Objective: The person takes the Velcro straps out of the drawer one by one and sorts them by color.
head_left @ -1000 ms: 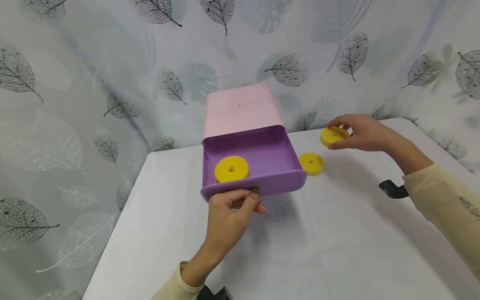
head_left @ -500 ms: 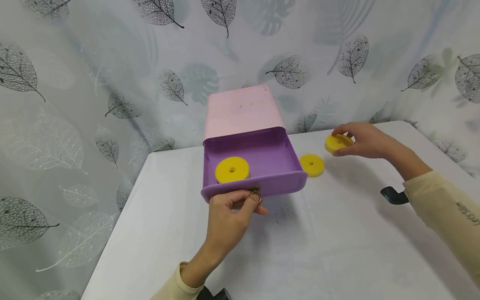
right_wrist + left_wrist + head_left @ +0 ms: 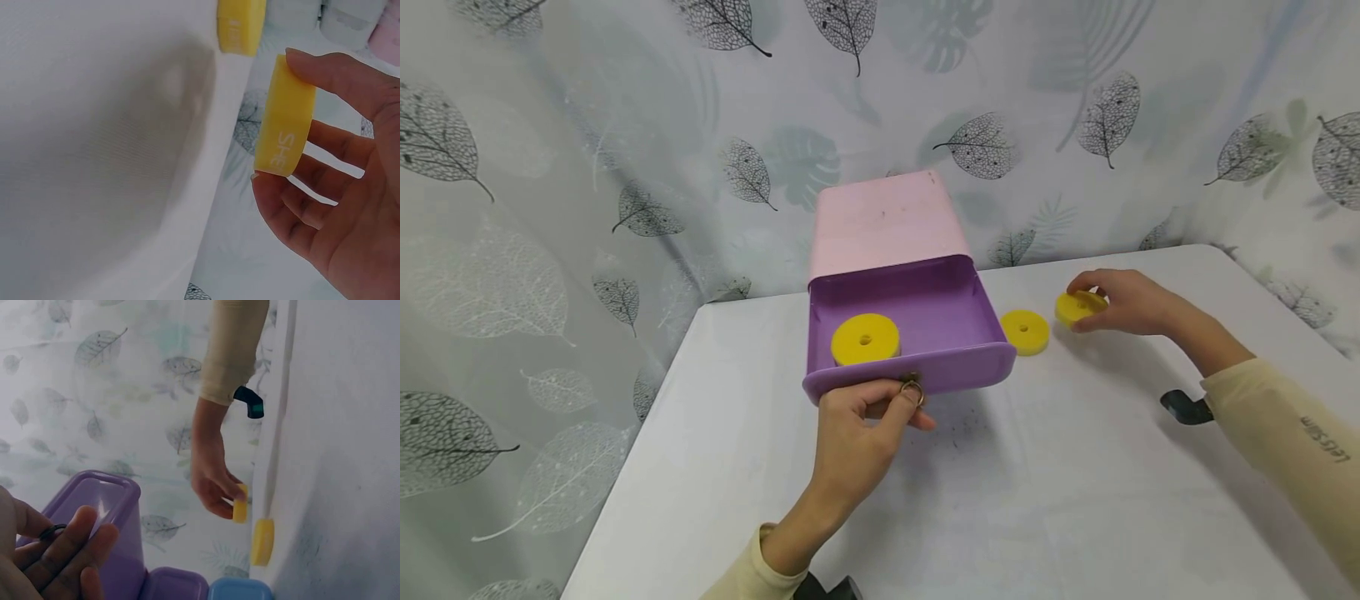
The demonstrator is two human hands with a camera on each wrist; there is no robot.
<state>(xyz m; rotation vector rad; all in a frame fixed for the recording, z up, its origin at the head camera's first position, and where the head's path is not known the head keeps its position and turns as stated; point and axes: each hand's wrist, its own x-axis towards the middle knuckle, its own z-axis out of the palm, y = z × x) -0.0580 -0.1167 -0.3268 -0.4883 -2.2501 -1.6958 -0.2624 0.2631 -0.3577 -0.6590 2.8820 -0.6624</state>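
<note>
Three yellow discs in view: right hand (image 3: 1123,302) pinches one disc (image 3: 1078,306) edgewise at the table (image 3: 1075,500), the open purple drawer (image 3: 940,312) lying well to its left, where left hand (image 3: 861,425) grips the ring pull (image 3: 912,390) at its front.

white table (image 3: 1075,500) — pink-and-purple drawer box (image 3: 887,225) at back | yellow disc (image 3: 1025,331) just beside box — on tabletop

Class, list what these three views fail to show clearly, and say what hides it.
- Full lettering on the held yellow disc: right wrist view, fingers cover it.
- Ring pull: head view, partly hidden by the left hand.
- Pink box interior: head view, lid covers it.
</note>
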